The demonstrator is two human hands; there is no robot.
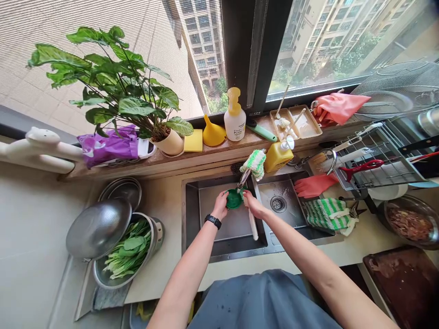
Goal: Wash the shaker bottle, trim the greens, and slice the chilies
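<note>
Over the left basin of the sink (224,256), my left hand (221,204) grips the rim of a small round green bowl (234,199) on its left side. My right hand (253,204) is closed at the bowl's right side, around a tool with a white handle (253,226) that slants down toward me. The tool's head is hidden, so its kind cannot be told. The faucet (244,179) is just above the bowl, with a green-and-white striped cloth (254,163) draped over it.
Left of the sink stand a pot of leafy greens (130,249) and metal lids (99,228). A potted plant (169,142), yellow funnel (213,132) and pump bottle (234,121) line the sill. Right are a pink glove (313,185), dish rack (377,155) and meat bowl (409,224).
</note>
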